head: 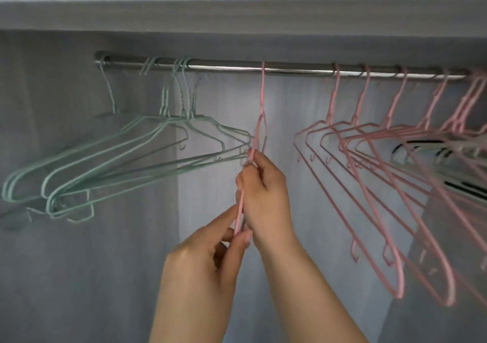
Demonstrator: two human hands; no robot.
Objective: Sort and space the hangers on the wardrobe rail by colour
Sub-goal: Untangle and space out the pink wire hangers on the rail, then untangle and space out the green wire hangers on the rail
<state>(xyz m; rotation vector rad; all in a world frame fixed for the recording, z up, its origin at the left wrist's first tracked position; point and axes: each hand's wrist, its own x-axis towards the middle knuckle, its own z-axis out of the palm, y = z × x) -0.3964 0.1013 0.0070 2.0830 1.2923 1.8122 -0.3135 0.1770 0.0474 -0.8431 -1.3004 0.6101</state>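
Observation:
A metal wardrobe rail [237, 67] runs across the top. Several mint green hangers [147, 142] hang bunched at its left end. Several pink hangers [369, 158] hang spread along the right part. One pink hanger [262, 97] hangs alone in the middle, seen edge-on. My right hand [263, 192] grips its upper frame. My left hand [208, 258] pinches its lower end between thumb and fingers.
White hangers with black grips [448, 163] hang at the far right behind the pink ones. The grey wardrobe back panel [79, 263] and a paler centre panel lie behind. A shelf board [237, 18] sits above the rail.

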